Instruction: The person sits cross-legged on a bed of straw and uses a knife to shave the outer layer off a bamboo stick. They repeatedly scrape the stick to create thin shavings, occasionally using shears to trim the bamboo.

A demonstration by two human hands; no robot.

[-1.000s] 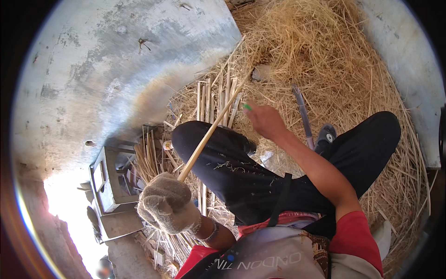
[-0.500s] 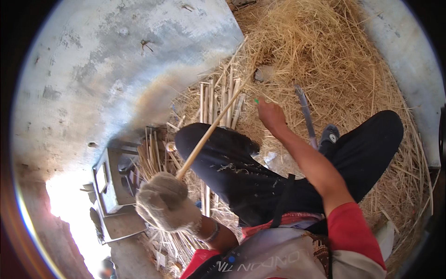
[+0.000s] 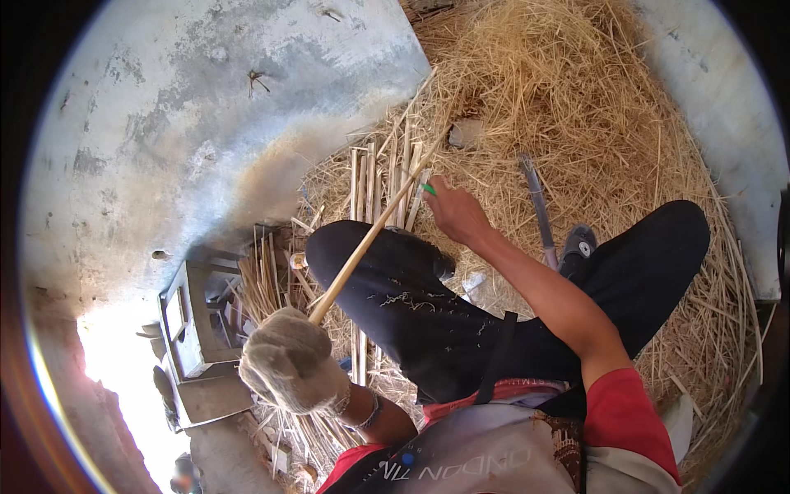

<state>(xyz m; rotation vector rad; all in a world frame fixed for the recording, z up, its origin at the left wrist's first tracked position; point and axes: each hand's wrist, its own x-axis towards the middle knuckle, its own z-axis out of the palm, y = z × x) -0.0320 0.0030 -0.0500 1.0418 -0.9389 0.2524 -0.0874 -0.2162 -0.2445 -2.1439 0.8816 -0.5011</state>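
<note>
My left hand point(image 3: 290, 370), in a pale knitted glove, grips the near end of a long thin bamboo stick point(image 3: 374, 233). The stick slants up and to the right across my knee point(image 3: 346, 247). My right hand point(image 3: 455, 212) is bare and closed on a small green-handled tool point(image 3: 429, 188) pressed against the far part of the stick. Several cut bamboo strips point(image 3: 366, 181) lie side by side on the straw just beyond my knee.
A large pile of straw and shavings point(image 3: 576, 107) covers the ground ahead and to the right. A grey metal box-like device point(image 3: 197, 329) sits at my left beside more strips point(image 3: 263, 280). A dark-handled tool point(image 3: 539, 206) lies in the straw by my shoe point(image 3: 578, 244). Bare concrete point(image 3: 206, 107) lies to the left.
My right hand has slid a little up and left along the stick. The gloved left hand and stick have barely shifted.
</note>
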